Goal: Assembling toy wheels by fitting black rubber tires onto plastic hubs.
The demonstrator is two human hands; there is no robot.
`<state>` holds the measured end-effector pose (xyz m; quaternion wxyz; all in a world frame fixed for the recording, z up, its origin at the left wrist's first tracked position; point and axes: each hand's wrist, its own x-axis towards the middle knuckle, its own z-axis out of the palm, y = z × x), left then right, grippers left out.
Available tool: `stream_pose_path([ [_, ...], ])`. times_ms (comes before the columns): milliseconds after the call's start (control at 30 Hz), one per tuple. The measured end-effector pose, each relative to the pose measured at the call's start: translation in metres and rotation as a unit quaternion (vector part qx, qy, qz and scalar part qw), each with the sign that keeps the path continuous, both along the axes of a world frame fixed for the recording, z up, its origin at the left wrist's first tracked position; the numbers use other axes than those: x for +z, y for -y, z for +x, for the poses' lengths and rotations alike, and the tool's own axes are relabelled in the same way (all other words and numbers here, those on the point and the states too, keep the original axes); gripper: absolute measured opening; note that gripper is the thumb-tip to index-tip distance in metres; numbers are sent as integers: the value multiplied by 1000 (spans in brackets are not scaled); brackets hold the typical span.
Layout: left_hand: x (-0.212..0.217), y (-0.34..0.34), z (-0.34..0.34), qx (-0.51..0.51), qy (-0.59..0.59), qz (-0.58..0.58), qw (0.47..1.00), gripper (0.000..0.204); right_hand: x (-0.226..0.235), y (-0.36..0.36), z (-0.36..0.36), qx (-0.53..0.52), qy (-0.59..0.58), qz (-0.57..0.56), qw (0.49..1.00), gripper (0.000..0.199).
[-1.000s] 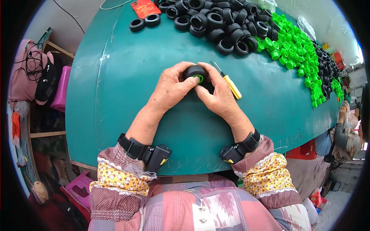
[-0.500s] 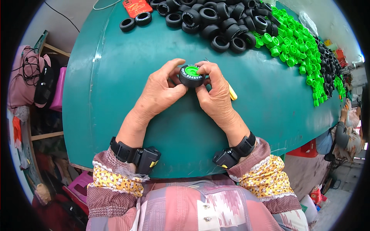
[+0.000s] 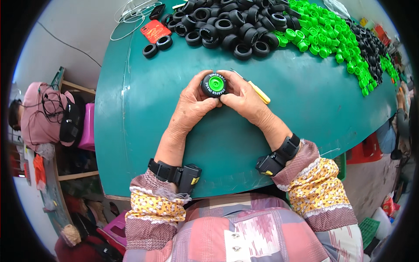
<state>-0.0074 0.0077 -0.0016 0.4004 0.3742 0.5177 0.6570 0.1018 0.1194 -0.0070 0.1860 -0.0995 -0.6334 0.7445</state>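
Note:
Between my two hands is a small toy wheel (image 3: 215, 84), a black rubber tyre with white lettering around a bright green hub. The green face is turned up toward me, and the hub sits inside the tyre. My left hand (image 3: 192, 98) grips the tyre's left side with thumb and fingers. On the opposite side, my right hand (image 3: 244, 96) closes on it, thumb at the lower edge. Just beyond the right hand lies a tool with a yellow handle (image 3: 260, 92) and a thin metal shaft, partly hidden by the fingers.
Black tyres (image 3: 224, 26) lie heaped at the back of the green table (image 3: 174, 65). Green hubs (image 3: 323, 39) spread to the right, beside more black parts (image 3: 371, 52). A red phone case (image 3: 155, 30) and white cable (image 3: 131, 17) are at the back left. Another person's arm (image 3: 400, 102) shows far right.
The wheel has tipped so its green face points up at me. My right fingers have moved off the hub to the tyre's side. The whole view has shifted.

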Motion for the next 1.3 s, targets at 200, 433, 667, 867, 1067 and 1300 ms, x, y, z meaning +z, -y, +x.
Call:
stream_pose_path([
  [200, 10, 0, -1, 38, 8, -32, 999, 54, 3, -1, 1, -13, 23, 90, 996, 52],
  [433, 0, 0, -3, 88, -67, -96, 989, 35, 1, -5, 1, -38, 15, 107, 993, 50],
  [667, -4, -1, -1, 85, 39, -59, 994, 25, 8, 0, 4, -28, 74, 33, 996, 33],
  [867, 0, 1, -3, 38, 124, -44, 991, 33, 3, -3, 2, -24, 65, 38, 997, 29],
  [1067, -1, 3, -5, 43, 82, -57, 994, 33, 3, -5, 0, -21, 61, 13, 998, 26],
  [1300, -4, 6, -5, 48, 106, -53, 992, 36, 12, -2, 30, -43, 93, 46, 994, 26],
])
